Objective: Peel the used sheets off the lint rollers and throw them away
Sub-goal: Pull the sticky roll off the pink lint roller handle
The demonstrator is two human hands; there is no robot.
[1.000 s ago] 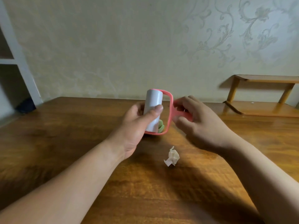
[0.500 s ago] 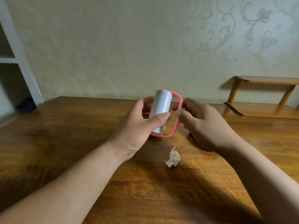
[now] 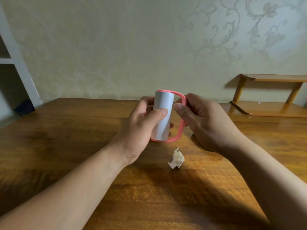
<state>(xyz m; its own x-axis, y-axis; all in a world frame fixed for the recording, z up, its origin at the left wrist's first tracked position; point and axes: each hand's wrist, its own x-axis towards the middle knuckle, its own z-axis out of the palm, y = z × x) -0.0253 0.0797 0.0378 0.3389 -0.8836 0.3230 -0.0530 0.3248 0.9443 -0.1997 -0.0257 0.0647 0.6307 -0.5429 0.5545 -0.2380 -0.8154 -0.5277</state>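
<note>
The roller (image 3: 163, 117), an upright white roll in a pink loop frame, is held above the wooden bench (image 3: 66, 146). The left hand (image 3: 141, 130) grips the roll; the right hand (image 3: 204, 122), at 3 o'clock, curls round the frame. A crumpled sheet (image 3: 177, 159) lies at 6 o'clock. A patterned wall (image 3: 116, 47) stands behind.

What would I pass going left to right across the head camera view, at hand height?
white shelving → left hand → lint roller → right hand → wooden rack
</note>
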